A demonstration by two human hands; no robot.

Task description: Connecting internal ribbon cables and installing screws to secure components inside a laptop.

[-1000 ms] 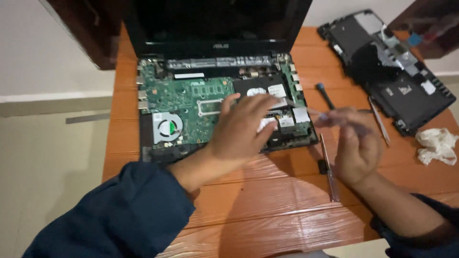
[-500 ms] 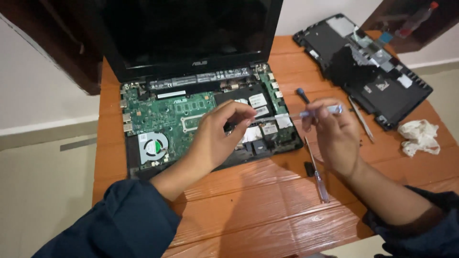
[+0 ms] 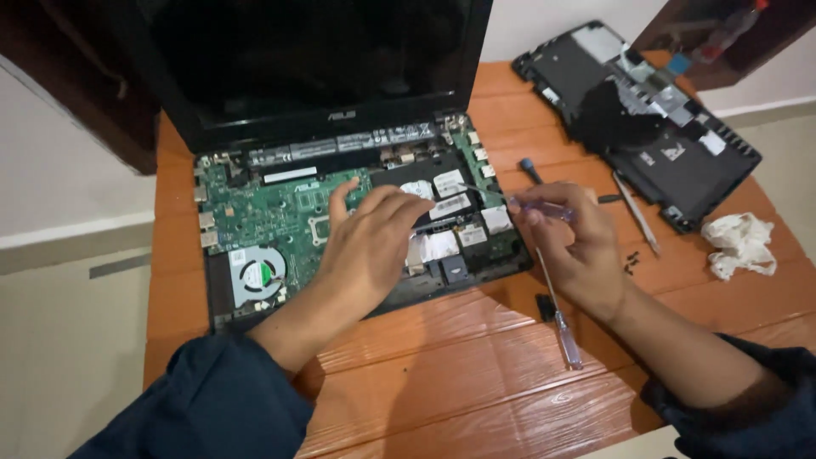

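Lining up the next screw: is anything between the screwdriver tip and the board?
Nothing visible blocks it. The right hand holds the screwdriver with its tip over the open laptop. The left hand rests on the board just left of the tip.

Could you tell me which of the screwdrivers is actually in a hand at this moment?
The slim clear-handled screwdriver gripped by the right hand; the other clear-handled screwdriver and the dark-handled screwdriver lie untouched on the orange wooden table.

opened laptop [image 3: 340,229] on counter [image 3: 476,382], left-centre | left hand [image 3: 365,246] on its board | fan [image 3: 255,276] at board's near-left | right hand [image 3: 578,246] with screwdriver [image 3: 531,206] right of laptop | second screwdriver [image 3: 561,319] on counter before it | removed cover [image 3: 671,144] far right | crumpled tissue [image 3: 741,244] before cover
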